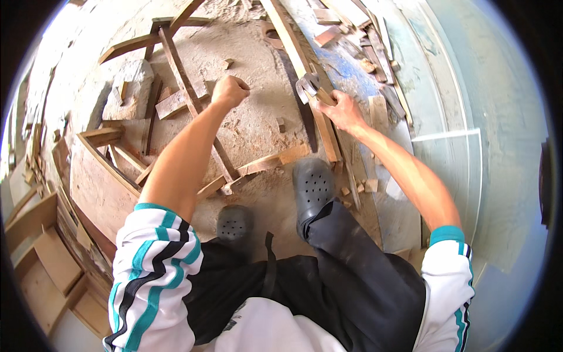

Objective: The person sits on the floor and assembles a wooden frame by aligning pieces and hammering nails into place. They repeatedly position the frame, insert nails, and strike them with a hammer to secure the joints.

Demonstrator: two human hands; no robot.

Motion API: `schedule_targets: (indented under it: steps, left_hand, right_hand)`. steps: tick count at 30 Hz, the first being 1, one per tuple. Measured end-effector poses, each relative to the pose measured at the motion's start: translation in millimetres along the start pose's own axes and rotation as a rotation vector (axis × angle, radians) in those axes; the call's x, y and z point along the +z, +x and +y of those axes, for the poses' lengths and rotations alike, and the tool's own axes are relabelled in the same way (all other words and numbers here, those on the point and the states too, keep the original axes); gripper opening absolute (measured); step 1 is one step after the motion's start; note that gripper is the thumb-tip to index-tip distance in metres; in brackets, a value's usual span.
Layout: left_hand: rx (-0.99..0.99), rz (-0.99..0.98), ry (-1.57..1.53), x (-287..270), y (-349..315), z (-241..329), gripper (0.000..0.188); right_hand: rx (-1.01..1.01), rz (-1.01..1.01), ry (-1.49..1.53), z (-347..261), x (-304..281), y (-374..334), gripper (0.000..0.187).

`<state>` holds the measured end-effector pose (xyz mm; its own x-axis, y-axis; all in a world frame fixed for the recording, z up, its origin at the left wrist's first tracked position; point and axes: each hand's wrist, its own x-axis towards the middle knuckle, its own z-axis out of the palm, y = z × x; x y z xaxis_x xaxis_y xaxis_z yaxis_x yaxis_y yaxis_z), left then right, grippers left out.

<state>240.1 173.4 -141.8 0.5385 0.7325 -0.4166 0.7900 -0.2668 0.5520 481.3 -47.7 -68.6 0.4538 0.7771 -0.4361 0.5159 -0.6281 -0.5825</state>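
Observation:
My right hand (345, 112) is wrapped round the wooden handle of a hammer (309, 88). The metal hammer head lies over a long pale wooden plank (291, 44), whether touching it I cannot tell. To the left, my left hand (230, 91) is closed in front of me; whatever its fingers pinch, if anything, is hidden. Beside and behind that arm stands a rough wooden frame (179, 76) of crossed bars, with a lower rail (264, 165) near my feet. A handsaw (299, 94) lies along the plank's left side.
Small wood offcuts (281, 124) lie on the dusty floor. Scrap wood (375, 56) is heaped at the far right, beside glass-like sheets (448, 152). At left are a stone block (132, 88), a wooden panel (97, 182) and an open box-like wooden piece (44, 264).

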Motion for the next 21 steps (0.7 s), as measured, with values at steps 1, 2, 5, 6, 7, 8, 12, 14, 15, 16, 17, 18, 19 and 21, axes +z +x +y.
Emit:
schedule_targets:
  steps: [1,2,5,6,7,8,12,14,15,16,17,18,19,21]
  left_hand:
    - [-0.003,0.030,-0.023,8.2,1.8,3.7,0.022]
    - [-0.019,0.066,-0.043,13.7,-0.9,0.1,0.022]
    - [-0.031,0.178,-0.076,21.4,-9.9,6.9,0.023]
    - [-0.005,0.224,-0.055,24.1,-12.1,9.7,0.023]
    - [-0.049,0.198,-0.094,26.0,-13.7,12.5,0.023]
    - [-0.051,0.214,-0.125,29.6,-14.9,12.3,0.023]
    - [-0.044,0.248,-0.197,35.6,-23.4,10.2,0.025]
    - [0.015,0.244,-0.182,34.7,-23.9,6.9,0.028]
    - [0.010,0.251,-0.178,35.9,-25.0,5.9,0.029]
    - [0.006,0.256,-0.174,37.3,-26.6,4.8,0.030]
    - [0.004,0.268,-0.172,36.8,-26.5,5.2,0.031]
    - [0.051,0.273,-0.154,36.1,-25.8,5.9,0.031]
    - [0.099,0.276,-0.136,35.5,-24.7,6.6,0.031]
    - [0.179,0.262,-0.072,29.9,-20.0,10.3,0.030]
  right_hand:
    - [-0.010,-0.006,0.026,2.2,-0.1,5.7,0.059]
    - [-0.028,-0.024,0.054,0.6,4.2,10.4,0.059]
    - [0.034,-0.118,0.171,-24.4,-4.3,13.0,0.046]
    - [0.042,-0.134,0.227,-25.5,-4.7,14.0,0.043]
    - [0.047,-0.139,0.273,-25.4,-3.8,15.0,0.040]
    - [0.051,-0.144,0.321,-26.0,-2.8,16.3,0.038]
    - [0.055,-0.185,0.509,-32.2,2.5,21.8,0.036]
    - [0.047,-0.216,0.551,-34.0,4.8,25.6,0.034]
    - [0.045,-0.220,0.555,-32.8,6.7,29.3,0.034]
    - [0.043,-0.223,0.559,-31.3,8.5,30.7,0.033]
    - [0.044,-0.226,0.562,-31.7,8.2,31.4,0.033]
    - [0.046,-0.227,0.565,-32.4,8.1,31.2,0.034]
    - [0.048,-0.228,0.568,-32.9,7.8,30.5,0.034]
    - [0.049,-0.223,0.558,-35.7,4.1,27.2,0.034]
